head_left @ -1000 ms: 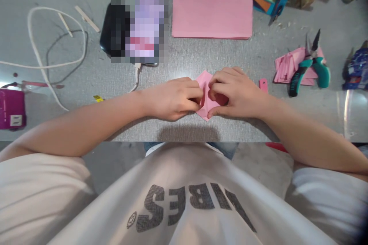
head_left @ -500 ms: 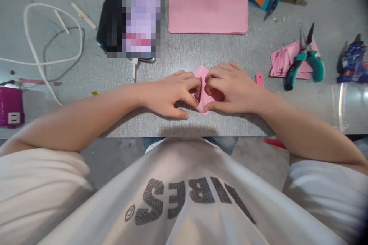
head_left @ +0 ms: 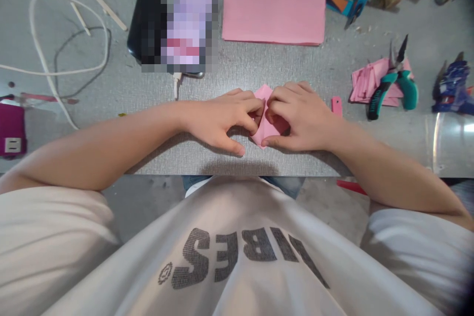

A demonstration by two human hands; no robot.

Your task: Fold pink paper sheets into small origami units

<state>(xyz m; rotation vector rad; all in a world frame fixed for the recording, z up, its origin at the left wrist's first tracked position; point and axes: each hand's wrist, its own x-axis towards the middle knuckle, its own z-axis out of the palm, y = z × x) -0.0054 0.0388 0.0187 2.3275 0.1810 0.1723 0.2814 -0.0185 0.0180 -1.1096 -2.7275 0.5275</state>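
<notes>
A small folded piece of pink paper [head_left: 262,133] lies on the grey table near its front edge, its pointed ends showing between my hands. My left hand [head_left: 220,117] presses the left side with bent fingers, while its thumb rests apart on the tabletop. From the other side, my right hand [head_left: 303,117] has curled fingers on the paper's right part and the thumb on its lower corner. Parts of the folds are hidden under the fingers.
Behind my hands lies a stack of pink sheets [head_left: 274,5]. To the right are teal-handled pliers [head_left: 409,90] on pink paper pieces [head_left: 365,84], a small pink strip [head_left: 336,106] and a blue tool [head_left: 454,86]. A phone [head_left: 190,24] and white cable [head_left: 34,29] lie left.
The view has shifted slightly. My left fingers have moved a little along the paper's middle, and more of its lower left part shows. My right hand stays on the paper.
</notes>
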